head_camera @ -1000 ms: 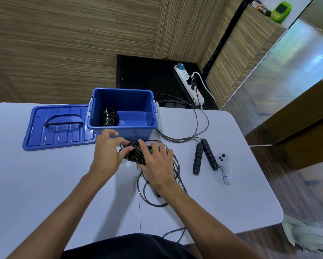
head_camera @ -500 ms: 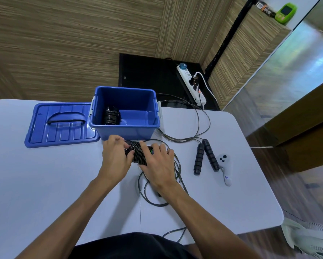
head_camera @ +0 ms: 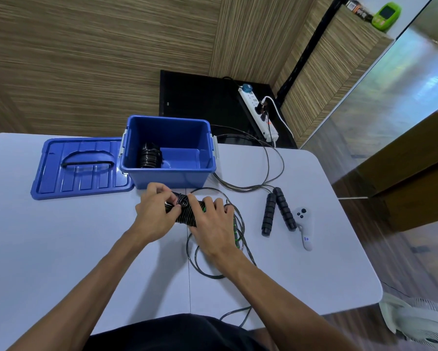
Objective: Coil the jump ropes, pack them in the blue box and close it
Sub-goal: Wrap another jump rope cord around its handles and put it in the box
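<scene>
An open blue box (head_camera: 172, 177) stands on the white table (head_camera: 61, 249), with one coiled black rope (head_camera: 149, 156) inside at its left. Its blue lid (head_camera: 78, 168) lies flat to the left. Just in front of the box, my left hand (head_camera: 157, 214) and my right hand (head_camera: 213, 224) both grip a black jump rope bundle (head_camera: 187, 211), its cord wound round the handles. The loose end of its cord (head_camera: 200, 264) trails toward me. Another jump rope lies to the right, its two black handles (head_camera: 276, 211) side by side and its cord looping behind the box.
A white controller (head_camera: 304, 228) lies right of the black handles. Beyond the table's far edge a white power strip (head_camera: 258, 112) sits on a black surface. A white fan (head_camera: 425, 323) stands on the floor at the lower right.
My left hand has shifted right onto the bundle's left end and its fingers now pinch the cord there. The right hand keeps its grip.
</scene>
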A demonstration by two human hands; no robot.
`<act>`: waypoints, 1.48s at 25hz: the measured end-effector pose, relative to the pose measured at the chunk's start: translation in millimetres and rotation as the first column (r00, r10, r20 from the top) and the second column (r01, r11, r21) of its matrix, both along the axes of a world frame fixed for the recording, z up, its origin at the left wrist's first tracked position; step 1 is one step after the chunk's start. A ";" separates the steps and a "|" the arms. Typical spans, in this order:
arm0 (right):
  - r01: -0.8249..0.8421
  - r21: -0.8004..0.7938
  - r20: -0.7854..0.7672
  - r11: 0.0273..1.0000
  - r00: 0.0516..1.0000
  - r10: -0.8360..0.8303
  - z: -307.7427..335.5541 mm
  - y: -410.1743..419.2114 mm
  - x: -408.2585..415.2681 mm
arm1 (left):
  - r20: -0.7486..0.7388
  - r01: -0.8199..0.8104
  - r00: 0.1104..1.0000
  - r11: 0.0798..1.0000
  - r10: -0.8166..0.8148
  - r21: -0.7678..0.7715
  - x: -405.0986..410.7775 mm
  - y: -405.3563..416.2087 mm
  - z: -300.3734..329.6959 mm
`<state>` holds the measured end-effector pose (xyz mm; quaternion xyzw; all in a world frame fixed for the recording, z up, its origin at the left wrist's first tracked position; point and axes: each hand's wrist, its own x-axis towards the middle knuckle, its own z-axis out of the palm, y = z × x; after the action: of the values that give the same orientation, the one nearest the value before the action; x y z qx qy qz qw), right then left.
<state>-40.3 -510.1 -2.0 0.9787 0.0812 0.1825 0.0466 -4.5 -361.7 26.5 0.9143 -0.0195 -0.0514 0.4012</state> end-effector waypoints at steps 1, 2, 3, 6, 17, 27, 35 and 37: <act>0.004 0.006 0.009 1.000 1.000 -0.004 1.4 0.0 1.9 | 0.031 0.064 0.998 0.998 -0.064 -0.007 2.3 4.1 1.1; 0.003 0.015 0.017 1.000 1.000 -0.004 3.3 -0.1 4.4 | 0.064 0.120 0.991 0.993 -0.118 -0.022 5.4 8.4 1.3; -0.007 0.024 0.016 1.000 1.000 0.007 4.7 -0.4 6.8 | 0.093 0.159 0.984 0.986 -0.155 -0.041 8.4 12.5 0.6; -0.042 0.048 0.004 0.998 0.999 0.042 4.0 -1.1 9.6 | 0.105 0.140 0.986 0.986 -0.130 -0.090 15.1 20.2 -3.8; 0.085 0.299 0.007 0.950 0.996 -0.091 23.1 21.3 36.7 | 0.118 0.121 0.988 0.967 -0.097 -0.225 48.4 26.4 24.7; 0.328 0.531 -0.481 0.782 0.876 -0.040 61.9 50.3 127.6 | 0.398 -0.179 0.902 0.984 0.167 -0.009 131.8 62.1 1.9; 0.505 0.319 -0.727 0.802 0.673 -0.135 28.3 68.5 202.0 | 0.195 -0.091 0.980 0.944 0.029 0.318 195.3 67.2 -35.6; 0.553 0.296 -0.792 0.779 0.597 -0.123 18.5 74.0 214.7 | 0.160 -0.077 0.987 0.953 0.030 0.293 198.5 67.0 -40.5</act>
<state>174.4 -436.1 16.6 0.9368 -0.1547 -0.2258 -0.2181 194.0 -294.7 -14.0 0.9658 -0.0175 0.0280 0.2570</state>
